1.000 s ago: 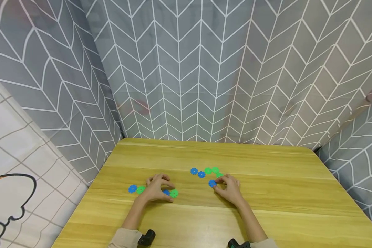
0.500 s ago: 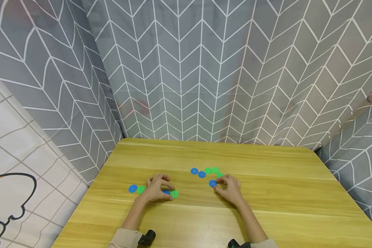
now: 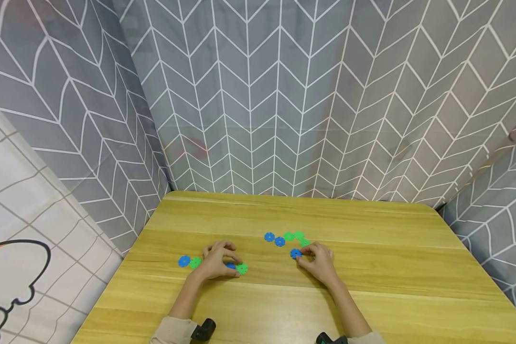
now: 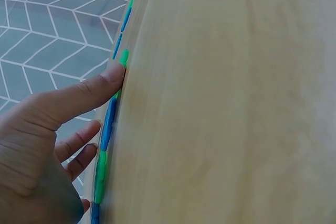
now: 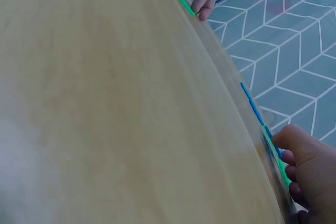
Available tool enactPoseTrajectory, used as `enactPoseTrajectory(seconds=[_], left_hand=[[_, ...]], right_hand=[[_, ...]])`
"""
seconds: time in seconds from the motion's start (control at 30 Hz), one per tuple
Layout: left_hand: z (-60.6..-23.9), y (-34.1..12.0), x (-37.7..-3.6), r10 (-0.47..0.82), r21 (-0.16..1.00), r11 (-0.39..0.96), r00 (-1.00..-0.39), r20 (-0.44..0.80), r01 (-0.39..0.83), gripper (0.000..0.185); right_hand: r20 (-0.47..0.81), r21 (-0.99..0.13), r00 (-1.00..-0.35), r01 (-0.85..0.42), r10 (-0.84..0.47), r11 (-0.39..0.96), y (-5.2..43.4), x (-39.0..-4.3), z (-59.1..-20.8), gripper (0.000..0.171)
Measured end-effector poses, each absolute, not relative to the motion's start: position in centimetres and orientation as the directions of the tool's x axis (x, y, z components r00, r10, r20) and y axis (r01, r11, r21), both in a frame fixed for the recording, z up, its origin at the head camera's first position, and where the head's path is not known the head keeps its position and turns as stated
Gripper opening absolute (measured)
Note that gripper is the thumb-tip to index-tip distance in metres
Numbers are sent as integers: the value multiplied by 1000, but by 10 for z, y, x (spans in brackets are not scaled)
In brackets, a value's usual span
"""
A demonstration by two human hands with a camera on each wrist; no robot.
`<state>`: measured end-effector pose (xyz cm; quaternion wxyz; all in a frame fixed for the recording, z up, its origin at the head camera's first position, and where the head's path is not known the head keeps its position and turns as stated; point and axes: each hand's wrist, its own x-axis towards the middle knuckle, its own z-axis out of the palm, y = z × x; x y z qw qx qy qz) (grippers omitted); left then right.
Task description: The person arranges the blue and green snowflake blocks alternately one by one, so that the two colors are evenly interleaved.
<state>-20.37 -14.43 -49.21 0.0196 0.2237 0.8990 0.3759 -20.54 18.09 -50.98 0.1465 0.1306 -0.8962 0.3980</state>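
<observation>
- While the left hand [image 3: 218, 262] curled about a green disc [image 3: 242, 269], apparently steadying it, the row [image 3: 195, 263] reached past that hand's outer side.
- Well apart, the right hand [image 3: 319, 263] pinched a blue disc [image 3: 295, 253], likely for control, with more discs [image 3: 279, 241] just beyond.

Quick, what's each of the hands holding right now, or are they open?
Left hand: holding a green disc between thumb and finger.
Right hand: pinching a blue disc.
</observation>
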Motion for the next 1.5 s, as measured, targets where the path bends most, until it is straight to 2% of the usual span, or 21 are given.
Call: enactPoseTrajectory(seconds=[0.27,0.57,0.7,0.9,1.2,1.5], left_hand=[[-491,-144,-203,413,687,614,-900,140,388,24],[-490,-144,-202,417,683,619,-899,132,388,24],[-489,-143,-201,425,679,621,-896,128,392,24],[-488,-143,-202,437,667,628,-891,126,402,24],[-489,-143,-203,451,665,620,-882,134,418,22],[-488,-143,-203,442,670,620,-887,133,409,23]], right_hand=[[453,-639,-881,-428,-137,639,169,-203,-506,16],[470,-673,-854,-510,-223,535,144,-201,-508,16],[512,-643,-819,-566,-260,517,133,-202,-510,15],[523,-604,-801,-590,-293,535,118,-199,-508,15],[415,-637,-857,-513,-305,576,102,-191,-504,17],[365,-597,-855,-519,-369,611,91,-188,-503,18]])
